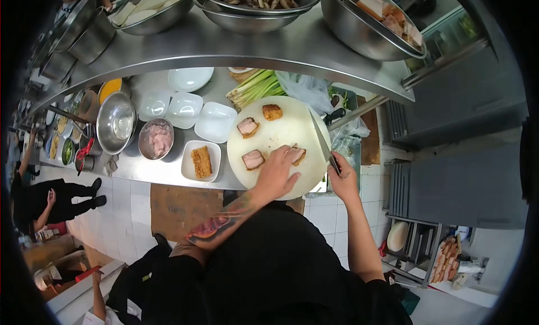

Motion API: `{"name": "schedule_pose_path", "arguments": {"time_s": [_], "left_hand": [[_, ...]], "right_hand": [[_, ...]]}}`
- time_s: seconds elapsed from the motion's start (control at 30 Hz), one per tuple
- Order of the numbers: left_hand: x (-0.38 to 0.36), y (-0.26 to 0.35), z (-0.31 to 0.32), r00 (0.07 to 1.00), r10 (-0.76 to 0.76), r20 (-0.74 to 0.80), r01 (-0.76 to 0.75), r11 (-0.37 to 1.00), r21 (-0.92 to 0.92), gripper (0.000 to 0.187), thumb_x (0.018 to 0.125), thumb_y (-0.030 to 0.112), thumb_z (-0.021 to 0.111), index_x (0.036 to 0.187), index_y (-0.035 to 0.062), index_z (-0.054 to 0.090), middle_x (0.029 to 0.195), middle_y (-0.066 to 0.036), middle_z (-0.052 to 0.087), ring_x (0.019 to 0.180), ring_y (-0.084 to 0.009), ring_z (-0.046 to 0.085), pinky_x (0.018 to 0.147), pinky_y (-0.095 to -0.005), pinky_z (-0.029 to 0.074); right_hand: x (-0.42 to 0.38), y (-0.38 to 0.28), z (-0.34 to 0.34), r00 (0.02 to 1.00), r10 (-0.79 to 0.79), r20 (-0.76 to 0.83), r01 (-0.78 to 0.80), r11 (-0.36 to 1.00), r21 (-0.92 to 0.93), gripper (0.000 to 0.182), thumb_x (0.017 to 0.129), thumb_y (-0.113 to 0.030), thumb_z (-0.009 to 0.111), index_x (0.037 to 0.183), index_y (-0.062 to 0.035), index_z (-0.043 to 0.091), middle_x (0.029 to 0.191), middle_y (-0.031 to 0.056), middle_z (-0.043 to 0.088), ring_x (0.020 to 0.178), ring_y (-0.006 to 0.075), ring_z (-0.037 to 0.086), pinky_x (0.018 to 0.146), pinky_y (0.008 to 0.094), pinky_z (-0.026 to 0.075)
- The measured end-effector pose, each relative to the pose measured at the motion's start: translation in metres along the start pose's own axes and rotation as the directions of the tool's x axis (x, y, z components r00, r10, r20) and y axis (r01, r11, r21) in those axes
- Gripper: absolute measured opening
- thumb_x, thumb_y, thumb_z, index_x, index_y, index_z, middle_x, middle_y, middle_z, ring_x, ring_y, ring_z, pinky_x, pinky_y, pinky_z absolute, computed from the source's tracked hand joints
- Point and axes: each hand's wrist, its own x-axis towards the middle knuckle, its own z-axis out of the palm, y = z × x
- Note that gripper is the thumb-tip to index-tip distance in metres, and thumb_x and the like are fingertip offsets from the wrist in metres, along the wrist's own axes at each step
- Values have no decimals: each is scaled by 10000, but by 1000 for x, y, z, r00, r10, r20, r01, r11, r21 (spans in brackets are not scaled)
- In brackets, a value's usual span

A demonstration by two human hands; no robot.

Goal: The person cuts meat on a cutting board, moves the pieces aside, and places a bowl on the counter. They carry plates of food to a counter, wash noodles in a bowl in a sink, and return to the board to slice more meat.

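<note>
A round cutting board [269,182] carries several pieces of crisp-skinned pork: a browned one [273,112] at the top, a pale-centred one [247,127] at the left, and another [253,159] below. My left hand [275,173] reaches over the board, thumb spread away from the fingers, its fingertips at the edge of a further pork piece [297,155]. In my right hand [343,181] is the handle of a kitchen knife [321,135]; the blade slants up along the board's right edge, apart from the meat. A browned pork slab lies in a white square dish [192,175].
Left of the board stand a bowl of pale minced meat [156,138], a steel bowl [116,123] and white dishes [215,122]. Green stalks [259,88] and plastic bags lie behind it. A steel shelf [247,58] with bowls overhangs the counter. Other people stand at left.
</note>
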Motion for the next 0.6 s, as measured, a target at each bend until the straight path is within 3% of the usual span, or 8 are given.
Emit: {"name": "schedule_pose_path", "arguments": {"time_s": [0.03,0.07,0.17,0.2,0.23,0.33,0.43,0.6], "left_hand": [[2,4,10,1000,-13,-3,13,1000,9,579,885,233,764,1399,59,563,1315,-210,560,1170,-384,565,986,-472,484],[4,4,21,999,-34,12,34,999,23,620,878,229,763,1420,39,528,1332,-222,532,1200,-402,534,1019,-489,460],[10,3,36,995,-85,43,80,990,113,664,854,199,761,1425,-5,492,1321,-224,512,1225,-411,506,1040,-496,446],[13,2,41,993,-103,66,89,980,178,665,837,172,762,1410,-30,490,1294,-214,519,1220,-403,509,1028,-487,454],[14,-2,47,992,-110,63,97,979,182,665,837,172,762,1410,-30,490,1294,-214,519,1220,-403,509,1028,-487,454],[17,-13,57,997,-51,50,44,990,135,640,820,127,746,1394,-16,504,1294,-208,521,1201,-393,514,1031,-479,452],[18,-14,59,1000,-24,19,23,999,45,636,803,85,737,1390,-2,507,1282,-213,528,1187,-401,523,1043,-485,452],[14,-4,52,1000,-17,5,17,997,74,648,834,124,747,1418,-1,493,1364,-224,516,1247,-417,510,1074,-497,428]], "right_hand": [[-4,-10,-5,1000,-2,7,2,999,36,434,958,-66,627,1379,28,585,1091,220,738,958,254,729,862,347,550],[-7,-14,-8,1000,-8,24,7,999,42,434,958,-66,627,1379,28,585,1091,220,738,958,254,729,862,347,550],[-7,-10,-14,996,0,91,1,1000,-6,434,967,-87,620,1385,22,580,1087,253,731,975,336,736,873,392,558],[-6,-6,-13,994,-35,107,47,992,-114,432,971,-100,616,1384,23,578,1095,273,724,990,383,726,876,421,559],[-6,-2,-13,990,-66,125,93,971,-220,430,975,-113,611,1382,23,575,1103,294,716,1005,430,716,880,450,560],[-3,-1,-20,987,-23,157,67,957,-281,434,975,-132,611,1386,2,574,1109,311,707,1026,480,685,877,494,553],[-3,6,-22,986,-72,147,91,988,-128,440,961,-127,625,1385,-16,581,1076,290,720,1003,462,698,871,490,553],[-19,-5,-17,993,12,118,-5,998,-57,444,948,-119,641,1378,-24,589,1033,264,724,979,461,698,856,486,558]]}}
